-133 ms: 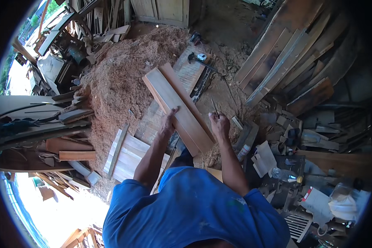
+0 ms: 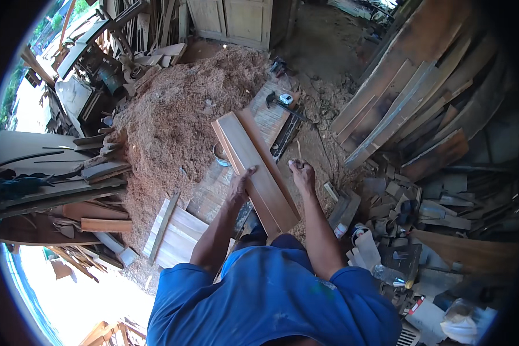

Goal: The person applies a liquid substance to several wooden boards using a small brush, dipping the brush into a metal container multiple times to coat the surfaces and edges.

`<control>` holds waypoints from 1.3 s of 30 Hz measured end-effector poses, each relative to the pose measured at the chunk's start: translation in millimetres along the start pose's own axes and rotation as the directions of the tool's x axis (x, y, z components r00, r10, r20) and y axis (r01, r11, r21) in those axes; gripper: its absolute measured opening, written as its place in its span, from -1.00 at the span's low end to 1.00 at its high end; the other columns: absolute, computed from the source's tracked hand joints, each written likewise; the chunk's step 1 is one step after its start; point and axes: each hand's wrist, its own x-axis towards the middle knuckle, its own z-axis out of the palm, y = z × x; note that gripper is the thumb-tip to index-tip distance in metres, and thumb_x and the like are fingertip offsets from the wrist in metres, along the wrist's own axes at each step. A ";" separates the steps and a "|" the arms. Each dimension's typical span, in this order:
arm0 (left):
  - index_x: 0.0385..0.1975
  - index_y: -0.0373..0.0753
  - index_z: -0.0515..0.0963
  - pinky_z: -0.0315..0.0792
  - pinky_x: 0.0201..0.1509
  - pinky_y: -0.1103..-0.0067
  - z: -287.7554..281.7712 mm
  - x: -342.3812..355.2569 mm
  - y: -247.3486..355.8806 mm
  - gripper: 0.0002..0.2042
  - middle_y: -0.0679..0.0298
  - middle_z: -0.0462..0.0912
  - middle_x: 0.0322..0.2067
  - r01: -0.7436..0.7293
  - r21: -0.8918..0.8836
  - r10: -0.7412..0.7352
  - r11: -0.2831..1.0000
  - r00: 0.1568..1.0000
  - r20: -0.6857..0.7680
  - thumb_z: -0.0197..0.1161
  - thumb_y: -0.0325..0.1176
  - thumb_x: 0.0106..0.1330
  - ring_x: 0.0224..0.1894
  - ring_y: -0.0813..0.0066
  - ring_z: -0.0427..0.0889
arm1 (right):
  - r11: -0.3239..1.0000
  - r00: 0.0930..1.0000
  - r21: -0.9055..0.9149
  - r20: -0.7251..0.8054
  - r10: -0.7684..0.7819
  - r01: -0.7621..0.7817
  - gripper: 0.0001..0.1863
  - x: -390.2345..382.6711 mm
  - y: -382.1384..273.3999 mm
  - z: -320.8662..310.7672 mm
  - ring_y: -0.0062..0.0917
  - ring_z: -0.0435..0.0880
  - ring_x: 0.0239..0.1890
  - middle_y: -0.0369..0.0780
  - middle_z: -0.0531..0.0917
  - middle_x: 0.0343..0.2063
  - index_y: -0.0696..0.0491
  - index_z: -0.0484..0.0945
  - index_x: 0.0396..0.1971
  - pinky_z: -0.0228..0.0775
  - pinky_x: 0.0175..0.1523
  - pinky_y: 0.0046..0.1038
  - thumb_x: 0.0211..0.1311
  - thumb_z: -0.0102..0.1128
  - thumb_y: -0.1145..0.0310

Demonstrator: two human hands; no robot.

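Note:
My left hand (image 2: 241, 183) is closed around the left side of a long wooden piece (image 2: 254, 164) made of joined boards, its thumb lying on the upper face. The piece slants from upper left to lower right in front of my body. To its right, my right hand (image 2: 301, 173) pinches a thin stick-like tool (image 2: 299, 151) that points away from me. Its exact kind is too small to tell. An open round tin (image 2: 221, 154) stands beside the wooden piece's left edge, partly hidden behind it.
A low plank bench (image 2: 210, 193) lies beneath, with a hammer (image 2: 284, 106) and a tape measure (image 2: 286, 98) at its far end. Wood shavings (image 2: 167, 109) are heaped on the left. Boards (image 2: 398, 109) lean at the right, above scattered offcuts (image 2: 386, 199). A pale panel (image 2: 181, 233) lies near left.
The whole scene has shifted down in view. The tin now shows beside the wooden piece. My right hand has moved slightly left, closer to the piece, with the thin tool still pinched.

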 end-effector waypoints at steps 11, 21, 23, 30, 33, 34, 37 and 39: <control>-0.02 -0.39 0.60 0.64 0.00 0.38 12.8 179.5 7.0 -0.58 0.12 0.69 -0.14 0.118 0.106 -0.101 0.987 0.983 -0.156 0.37 -0.24 0.19 -0.12 0.28 0.71 | 0.875 0.870 0.282 0.421 0.256 -0.394 -0.76 169.4 87.7 40.7 -0.57 0.68 -0.39 -0.29 0.63 -0.37 0.16 0.66 -0.20 0.66 -0.31 -0.46 0.34 0.28 0.28; -0.03 -0.31 0.57 0.63 -0.08 0.37 -72.4 326.2 -68.1 -0.54 0.13 0.69 -0.20 0.181 -0.134 -0.225 0.974 0.825 -0.518 0.45 -0.13 0.20 -0.21 0.26 0.73 | 0.938 0.699 -0.187 0.628 0.342 -0.291 -0.60 315.0 127.4 30.2 -0.45 0.78 -0.32 -0.11 0.74 -0.23 0.16 0.60 0.02 0.60 -0.20 -0.39 0.32 0.29 0.20; -0.17 -0.29 0.64 0.52 -0.33 0.38 -60.2 355.8 -79.2 -0.56 0.24 0.61 -0.44 0.262 0.017 -0.209 0.965 0.807 -0.552 0.49 -0.05 0.15 -0.46 0.37 0.62 | 0.903 0.688 -0.257 0.585 0.430 -0.346 -0.56 331.3 152.6 9.1 -0.39 0.79 -0.23 -0.09 0.72 -0.17 0.17 0.56 0.07 0.60 -0.15 -0.36 0.31 0.30 0.19; -0.22 -0.48 0.62 0.48 -0.26 0.28 -80.7 369.8 -92.3 -0.41 0.04 0.59 -0.39 0.326 0.355 0.017 0.876 0.715 -0.699 0.51 0.04 0.08 -0.36 0.20 0.61 | 0.941 0.743 -0.312 0.659 0.117 0.128 -0.64 338.1 136.7 25.3 -0.04 0.63 -0.14 0.02 0.59 -0.16 0.11 0.35 0.05 0.44 -0.03 -0.08 0.30 0.08 0.34; -0.01 -0.52 0.50 0.50 0.01 0.18 -58.1 368.7 -101.8 -0.32 -0.19 0.61 -0.13 0.320 0.408 0.137 0.855 0.619 -0.773 0.47 0.04 0.12 -0.10 -0.12 0.63 | 0.869 0.549 -0.081 0.802 -0.233 0.488 -0.71 353.4 94.5 66.8 -0.01 0.58 -0.15 0.02 0.53 -0.18 0.16 0.39 0.02 0.42 -0.04 -0.07 0.33 0.04 0.43; 0.11 -0.50 0.43 0.48 0.10 0.14 -53.7 361.5 -105.7 -0.26 -0.23 0.58 -0.06 0.361 0.540 0.315 0.760 0.522 -0.793 0.45 0.04 0.14 -0.03 -0.20 0.59 | 0.817 0.455 -0.007 0.834 -0.313 0.576 -0.73 352.7 65.7 83.9 -0.01 0.56 -0.16 0.02 0.51 -0.20 0.17 0.43 0.00 0.42 -0.05 -0.07 0.33 0.05 0.46; 0.24 -0.43 0.30 0.43 0.18 0.12 -55.8 339.0 -128.7 -0.25 -0.25 0.53 0.00 0.391 0.676 0.514 0.624 0.447 -0.733 0.42 -0.04 0.19 0.03 -0.25 0.53 | 0.688 0.108 0.239 0.901 -0.421 0.686 -0.77 341.5 -19.0 150.4 -0.04 0.60 -0.20 0.01 0.52 -0.25 0.17 0.54 -0.06 0.47 -0.12 -0.08 0.31 0.13 0.47; 0.23 -0.41 0.33 0.39 0.21 0.13 -54.5 320.3 -153.5 -0.28 -0.26 0.46 0.09 0.459 0.635 0.467 0.621 0.434 -0.770 0.44 -0.11 0.17 0.10 -0.20 0.48 | 0.588 -0.043 0.342 0.886 -0.462 0.732 -0.75 318.7 -59.1 190.6 -0.05 0.66 -0.25 -0.04 0.57 -0.26 0.12 0.58 -0.08 0.55 -0.16 -0.16 0.24 0.23 0.49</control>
